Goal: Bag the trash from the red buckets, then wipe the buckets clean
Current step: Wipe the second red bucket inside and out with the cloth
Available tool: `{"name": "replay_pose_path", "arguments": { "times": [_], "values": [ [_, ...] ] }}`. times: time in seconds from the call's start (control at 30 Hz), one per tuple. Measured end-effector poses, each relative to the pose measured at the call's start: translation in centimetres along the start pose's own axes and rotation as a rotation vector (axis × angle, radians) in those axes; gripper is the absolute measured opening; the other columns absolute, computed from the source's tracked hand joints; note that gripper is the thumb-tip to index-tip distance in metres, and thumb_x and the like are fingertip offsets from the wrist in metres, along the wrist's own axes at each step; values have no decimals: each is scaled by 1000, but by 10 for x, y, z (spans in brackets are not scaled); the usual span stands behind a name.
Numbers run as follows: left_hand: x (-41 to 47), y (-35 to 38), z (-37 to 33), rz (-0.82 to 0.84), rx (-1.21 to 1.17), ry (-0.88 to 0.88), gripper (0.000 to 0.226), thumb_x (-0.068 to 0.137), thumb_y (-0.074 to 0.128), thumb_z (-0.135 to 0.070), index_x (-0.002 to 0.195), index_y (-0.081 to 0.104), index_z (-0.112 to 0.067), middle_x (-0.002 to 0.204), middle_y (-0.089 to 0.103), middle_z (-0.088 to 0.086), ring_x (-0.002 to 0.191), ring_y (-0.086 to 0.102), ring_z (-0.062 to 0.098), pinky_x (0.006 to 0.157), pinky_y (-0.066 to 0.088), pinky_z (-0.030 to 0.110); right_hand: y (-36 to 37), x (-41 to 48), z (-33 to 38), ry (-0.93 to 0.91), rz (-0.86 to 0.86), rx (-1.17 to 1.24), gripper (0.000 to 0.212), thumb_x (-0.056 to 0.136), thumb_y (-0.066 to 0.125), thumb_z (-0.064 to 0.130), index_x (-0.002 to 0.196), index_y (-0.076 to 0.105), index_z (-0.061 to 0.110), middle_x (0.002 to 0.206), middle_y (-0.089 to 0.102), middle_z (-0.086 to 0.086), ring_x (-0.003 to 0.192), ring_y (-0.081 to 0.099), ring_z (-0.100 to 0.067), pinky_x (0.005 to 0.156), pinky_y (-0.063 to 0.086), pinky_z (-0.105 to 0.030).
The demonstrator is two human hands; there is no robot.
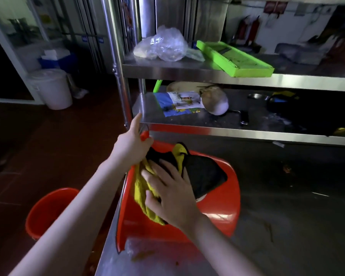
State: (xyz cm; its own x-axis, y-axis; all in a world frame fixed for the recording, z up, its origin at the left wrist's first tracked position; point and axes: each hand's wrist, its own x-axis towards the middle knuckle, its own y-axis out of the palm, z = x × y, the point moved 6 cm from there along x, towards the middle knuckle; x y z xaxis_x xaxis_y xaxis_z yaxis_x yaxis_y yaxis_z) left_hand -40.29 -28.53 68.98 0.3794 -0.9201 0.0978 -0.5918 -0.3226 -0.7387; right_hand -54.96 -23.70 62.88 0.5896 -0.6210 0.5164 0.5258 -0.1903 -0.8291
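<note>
My right hand (173, 194) has its fingers spread flat, pressing a yellow-and-black cloth (140, 189) into the tipped red bucket (219, 212) at the frame's centre. My left hand (132, 145) grips its rim, forefinger stretched out. A second red bucket (46, 212) stands lower left.

clear plastic bag (163, 46) | green tray (235, 58) | white bucket (52, 88) | blue cooler (56, 58)

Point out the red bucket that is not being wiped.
The other red bucket stands on the floor at lower left of the head view, beside the steel table, partly behind the left forearm.
</note>
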Motion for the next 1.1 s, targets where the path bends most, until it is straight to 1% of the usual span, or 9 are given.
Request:
{"name": "replay_pose_path", "arguments": {
  "times": [0.13,0.27,0.4,0.53,0.67,0.73,0.83,1.0,1.1],
  "values": [
    [3,-7,-2,-4,8,30,67,87,63,-18,146,35,-33,122,63,8,102,62,27,75,46,27,-15,-15,-39,72,-2,-23,51,84,50,44,135,52,34,144,48,11,138,39,-15,111,29,-56],
    [-35,-15,15,-31,-151,122,76,85,67,-15,139,33,-56,99,70,-7,84,69,9,71,60,29,-32,-18,-102,365,-47,-10,52,83,41,47,128,60,29,134,57,8,128,49,-19,105,34,-58],
    [-76,-2,31,-153,-166,217,82,86,68,-11,140,28,-59,94,67,-20,76,68,0,68,59,23,-29,-2,-144,613,-17,36,37,88,51,38,124,60,33,131,57,12,128,44,-18,108,29,-62],
    [-83,9,47,-169,-214,220,86,86,70,-9,142,26,-58,100,54,-38,108,59,-3,78,48,5,-7,39,-101,467,16,52,43,85,46,41,126,60,34,132,55,15,127,44,-17,108,28,-59],
    [-82,8,53,-185,-211,235,85,83,71,-5,145,31,-48,96,56,-36,108,49,-23,77,44,1,19,68,-15,112,40,70,49,83,42,44,124,60,27,136,54,7,128,45,-20,102,39,-52],
    [-84,6,59,-175,-237,219,88,83,73,-6,144,30,-52,99,55,-33,100,52,-25,76,43,0,22,68,-15,51,64,86,50,86,42,47,129,57,28,140,51,7,133,41,-18,96,44,-48],
    [-85,7,67,-165,-259,171,90,81,76,-9,140,30,-60,103,54,-32,91,58,-22,74,41,-3,14,55,-65,171,60,65,52,84,36,53,132,50,38,139,48,15,132,40,-13,91,47,-45],
    [-99,14,70,-132,-229,223,93,81,75,-10,142,25,-59,100,50,-55,100,48,-29,74,42,-3,-5,42,-162,613,77,64,38,91,41,43,125,57,38,134,55,15,126,43,-19,109,28,-58],
    [-107,17,72,-160,-214,229,96,80,76,-8,142,24,-60,97,53,-47,100,54,-21,76,45,0,3,63,-134,512,128,95,39,91,40,43,126,58,38,135,54,16,125,44,-19,108,32,-56]
  ]
}}
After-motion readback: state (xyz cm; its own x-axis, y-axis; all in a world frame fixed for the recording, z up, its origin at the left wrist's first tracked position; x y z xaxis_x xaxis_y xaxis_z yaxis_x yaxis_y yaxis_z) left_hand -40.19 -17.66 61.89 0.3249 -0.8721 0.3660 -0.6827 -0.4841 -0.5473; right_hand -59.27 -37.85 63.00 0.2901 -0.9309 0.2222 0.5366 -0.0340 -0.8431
